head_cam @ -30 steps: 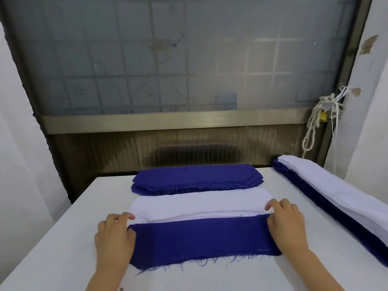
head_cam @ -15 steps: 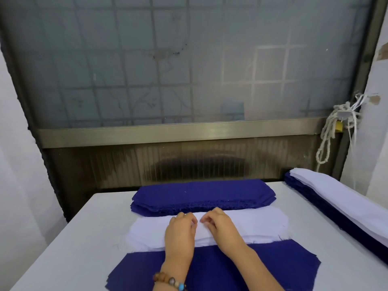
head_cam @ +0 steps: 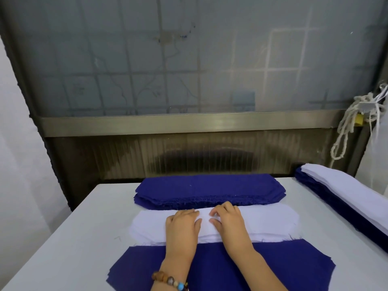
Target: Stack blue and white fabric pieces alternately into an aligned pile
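Nearest me on the table lies a pile with a blue fabric piece on top, white edges showing under its left corner. Behind it sits a stack of white pieces, and behind that a stack of blue pieces. My left hand and my right hand rest side by side on the middle of the white stack, fingers bent onto the top white piece. Whether they pinch it I cannot tell.
A long pile of alternating blue and white pieces runs along the table's right edge. The white table ends at a metal-framed frosted window behind. A knotted rope hangs at the right.
Both hands left the ends of the near blue piece and came together on the middle of the white stack. The view has shifted forward.
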`<state>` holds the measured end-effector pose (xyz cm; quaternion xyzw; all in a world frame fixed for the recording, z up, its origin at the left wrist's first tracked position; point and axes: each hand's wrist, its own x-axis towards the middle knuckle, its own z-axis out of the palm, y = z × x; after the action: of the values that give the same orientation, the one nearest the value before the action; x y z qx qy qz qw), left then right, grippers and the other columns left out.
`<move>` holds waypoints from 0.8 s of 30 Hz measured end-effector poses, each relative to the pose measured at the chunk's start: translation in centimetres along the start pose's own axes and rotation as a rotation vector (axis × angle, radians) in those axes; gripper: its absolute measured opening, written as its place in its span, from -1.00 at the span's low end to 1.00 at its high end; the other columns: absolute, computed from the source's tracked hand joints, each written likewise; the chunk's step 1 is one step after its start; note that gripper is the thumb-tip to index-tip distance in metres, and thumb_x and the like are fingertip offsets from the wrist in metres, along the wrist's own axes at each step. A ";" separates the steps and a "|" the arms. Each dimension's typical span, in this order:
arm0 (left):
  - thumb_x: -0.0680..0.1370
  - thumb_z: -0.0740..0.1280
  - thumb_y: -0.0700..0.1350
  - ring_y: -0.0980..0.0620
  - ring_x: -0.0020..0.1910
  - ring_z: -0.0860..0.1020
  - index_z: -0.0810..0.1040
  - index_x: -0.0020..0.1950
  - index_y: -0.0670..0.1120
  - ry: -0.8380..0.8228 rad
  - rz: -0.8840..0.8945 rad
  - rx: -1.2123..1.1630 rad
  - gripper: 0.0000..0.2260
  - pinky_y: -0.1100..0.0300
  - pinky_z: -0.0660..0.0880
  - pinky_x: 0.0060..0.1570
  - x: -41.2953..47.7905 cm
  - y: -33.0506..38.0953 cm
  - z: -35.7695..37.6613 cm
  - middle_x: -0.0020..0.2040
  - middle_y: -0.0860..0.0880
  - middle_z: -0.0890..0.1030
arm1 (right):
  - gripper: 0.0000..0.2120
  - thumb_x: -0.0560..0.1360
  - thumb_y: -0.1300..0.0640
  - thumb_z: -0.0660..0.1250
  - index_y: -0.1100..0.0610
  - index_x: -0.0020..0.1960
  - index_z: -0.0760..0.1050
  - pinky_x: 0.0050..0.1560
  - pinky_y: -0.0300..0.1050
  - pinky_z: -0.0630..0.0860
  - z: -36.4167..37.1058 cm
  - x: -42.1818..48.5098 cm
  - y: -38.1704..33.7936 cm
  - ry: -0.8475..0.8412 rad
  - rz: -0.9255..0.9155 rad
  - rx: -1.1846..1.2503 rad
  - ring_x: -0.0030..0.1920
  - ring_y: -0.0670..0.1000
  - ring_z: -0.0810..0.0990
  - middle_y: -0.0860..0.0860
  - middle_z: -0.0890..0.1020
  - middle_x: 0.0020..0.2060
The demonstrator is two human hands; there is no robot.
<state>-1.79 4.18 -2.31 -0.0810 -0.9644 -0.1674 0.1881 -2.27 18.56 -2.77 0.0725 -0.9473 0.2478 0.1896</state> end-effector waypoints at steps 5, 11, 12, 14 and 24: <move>0.64 0.16 0.08 0.15 0.23 0.38 0.41 0.37 0.17 -0.013 -0.032 -0.002 -0.70 0.22 0.29 0.16 0.3 -0.1 -0.5 0.24 0.18 0.45 | -0.81 0.56 0.07 0.32 0.04 0.16 0.49 0.07 -0.36 0.34 -0.2 0.0 -0.1 0.004 0.010 0.060 0.04 -0.10 0.39 -0.07 0.44 0.05; 0.61 0.18 0.15 0.09 0.18 0.33 0.34 0.36 0.18 -0.089 -0.033 0.028 -0.68 0.16 0.20 0.04 0.6 0.0 -0.7 0.18 0.13 0.40 | -0.63 0.58 0.05 0.28 -0.03 0.37 0.34 0.14 -0.30 0.36 -0.6 0.2 -0.1 -0.043 0.027 0.055 0.11 -0.09 0.42 -0.06 0.46 0.16; 0.61 0.20 0.13 0.10 0.17 0.32 0.36 0.33 0.19 -0.091 -0.022 0.016 -0.71 0.16 0.18 0.04 0.5 0.0 -0.8 0.15 0.15 0.40 | -0.61 0.59 0.04 0.26 -0.04 0.40 0.32 0.16 -0.29 0.37 -0.6 0.2 -0.1 -0.049 0.023 0.038 0.13 -0.08 0.42 -0.06 0.46 0.17; 0.61 0.23 0.08 0.10 0.16 0.32 0.39 0.27 0.18 -0.084 0.007 -0.001 -0.77 0.15 0.18 0.12 0.4 0.1 -1.0 0.12 0.16 0.38 | -0.59 0.60 0.03 0.24 -0.07 0.42 0.29 0.16 -0.27 0.38 -0.6 0.1 -0.1 -0.060 0.015 0.011 0.14 -0.08 0.42 -0.06 0.45 0.16; 0.56 0.27 -0.15 0.16 -0.07 0.37 0.28 -0.06 0.17 -0.047 0.039 -0.040 -0.77 0.12 0.04 0.38 0.1 0.4 -1.3 -0.13 0.19 0.44 | -0.82 0.58 0.04 0.23 -0.07 0.18 0.44 0.01 -0.29 0.31 -0.9 -0.3 -0.3 0.045 -0.031 -0.129 0.08 -0.08 0.28 -0.10 0.32 0.09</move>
<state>-1.34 4.10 -1.01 -0.1077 -0.9632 -0.1810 0.1668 -1.64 18.73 -2.03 0.0692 -0.9556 0.1849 0.2188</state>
